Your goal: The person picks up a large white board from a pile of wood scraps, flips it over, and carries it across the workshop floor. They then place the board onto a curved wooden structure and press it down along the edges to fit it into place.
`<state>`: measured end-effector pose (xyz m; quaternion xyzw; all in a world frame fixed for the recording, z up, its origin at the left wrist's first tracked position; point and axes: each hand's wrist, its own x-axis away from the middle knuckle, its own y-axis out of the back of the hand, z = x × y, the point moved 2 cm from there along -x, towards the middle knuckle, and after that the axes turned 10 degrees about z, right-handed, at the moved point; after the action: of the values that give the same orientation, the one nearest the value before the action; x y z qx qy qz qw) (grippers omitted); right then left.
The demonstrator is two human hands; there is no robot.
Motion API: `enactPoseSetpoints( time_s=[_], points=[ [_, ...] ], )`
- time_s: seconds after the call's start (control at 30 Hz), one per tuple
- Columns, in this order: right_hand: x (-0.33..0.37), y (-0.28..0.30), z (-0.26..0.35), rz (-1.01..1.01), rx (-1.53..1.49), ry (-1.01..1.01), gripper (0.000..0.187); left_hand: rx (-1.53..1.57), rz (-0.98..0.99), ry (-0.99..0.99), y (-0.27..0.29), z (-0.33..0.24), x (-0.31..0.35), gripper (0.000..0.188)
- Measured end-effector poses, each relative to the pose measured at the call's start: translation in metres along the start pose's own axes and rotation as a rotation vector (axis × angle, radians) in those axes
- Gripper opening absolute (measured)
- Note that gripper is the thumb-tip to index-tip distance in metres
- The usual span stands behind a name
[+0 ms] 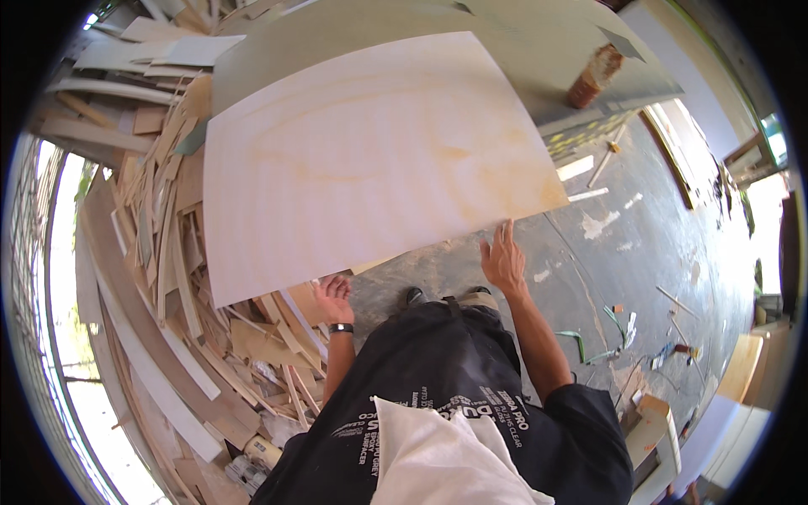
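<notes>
A large pale wooden panel [370, 160] lies across a grey-green worktable, its near edge hanging out toward me. My right hand [505, 261] is at the panel's near edge, right of its middle. Its fingers are stretched out and the fingertips meet the edge. Further left, my left hand [335, 291] is just below the same edge, palm turned up, fingers loosely bent and apart. A dark band circles that wrist. Whether the left fingertips touch the panel's underside I cannot tell.
On the worktable [353, 29] stands a rust-stained container [596, 76] at the right. Heaps of wood offcuts [168, 202] fill the left side, reaching close to my left arm. Scraps and a green strap [572, 341] lie on the concrete floor [606, 261].
</notes>
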<state>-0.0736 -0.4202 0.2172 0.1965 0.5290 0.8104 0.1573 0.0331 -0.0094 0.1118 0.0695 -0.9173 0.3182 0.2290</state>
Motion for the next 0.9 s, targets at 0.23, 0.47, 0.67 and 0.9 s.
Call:
enactPoseSetpoints(
  time_s=[0.23,0.47,0.67,0.9],
  points=[
    [0.057,-0.073,-0.044,0.187,-0.268,0.01,0.028,-0.05,0.044,-0.034,-0.031,0.0,0.015,0.046],
    [0.135,-0.169,-0.204,0.3,-0.578,-0.564,0.029,-0.076,-0.026,-0.076,-0.047,-0.004,0.013,0.027],
    [0.16,-0.157,-0.197,0.309,-0.469,-0.543,0.029,-0.192,0.045,0.001,-0.06,0.008,0.009,0.024],
    [0.122,-0.15,-0.16,0.266,-0.595,-0.44,0.033,-0.287,0.126,0.119,-0.081,0.029,0.011,0.023]
  ],
)
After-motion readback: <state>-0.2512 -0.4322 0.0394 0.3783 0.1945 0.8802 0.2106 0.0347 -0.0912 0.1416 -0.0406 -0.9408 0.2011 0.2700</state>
